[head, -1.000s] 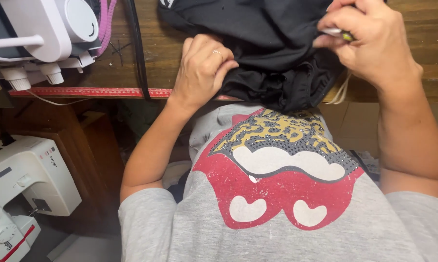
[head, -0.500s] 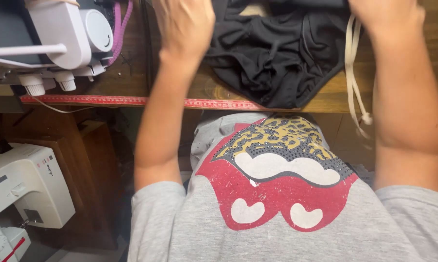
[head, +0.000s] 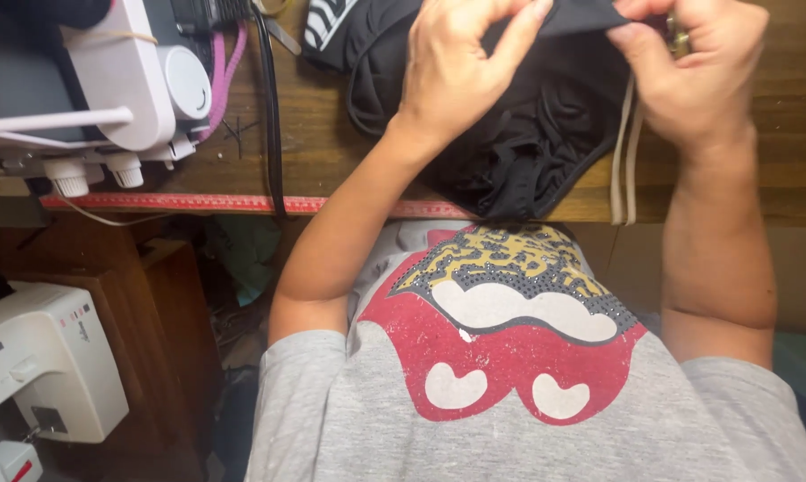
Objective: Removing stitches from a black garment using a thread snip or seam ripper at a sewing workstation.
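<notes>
Your left hand [head: 452, 76] pinches the upper edge of the black garment [head: 528, 134] between thumb and fingertips, grip closed on the cloth; your right hand [head: 693, 71] clamps the same edge just beside it, with what seems a small metal tool half hidden among its fingers; what that tool is you cannot tell from here. The garment lies bunched on the wooden table [head: 332, 152], its lower fold hanging over the near edge towards your grey shirt [head: 510, 393].

What could go wrong, as a judgement: the fold over the near edge could drag the rest off the table if either pinch slackens; the pale elastic strip [head: 626, 152] dangling under your right hand could snag your wrist and tug the edge out of line; the hidden tool could nick cloth or finger, since both pinches sit so close together.

Around you: a white serger machine [head: 108, 80] at the table's far left corner; a black cord [head: 269, 116] running to the near edge, between machine and garment; a red measuring tape [head: 198, 203] along that edge; a white sewing machine [head: 37, 366] below, left, well apart.
</notes>
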